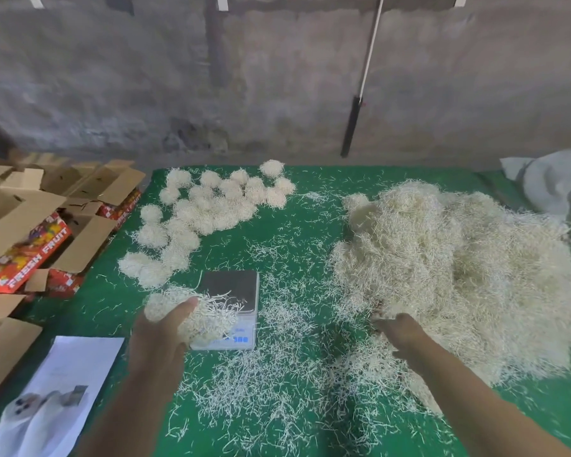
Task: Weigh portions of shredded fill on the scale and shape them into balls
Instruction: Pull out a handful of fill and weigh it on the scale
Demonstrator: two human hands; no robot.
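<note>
From the head camera, the left hand [160, 328] cups a loose clump of shredded fill [192, 313], fingers curled round its near side and thumb lying over the top. The clump hangs over the near-left corner of the scale [231, 291], whose steel platform looks bare apart from a few stray strands (the blue display is lit, but its digits are too blurred to read). So the clump sits just left of and in front of the platform's middle, and I judge a short move forward and to the right would put it there.

The right hand [398, 331] reaches into the near edge of the big pile [459, 275], well to the right of the scale. Its fingertips are buried in the strands, so I cannot tell whether they pinch anything.

Finished balls [205, 209] lie clustered beyond the scale on the green mat [304, 225], nearer the left hand's side. The clump has no clear long axis; it is a rough, bristly mass.
</note>
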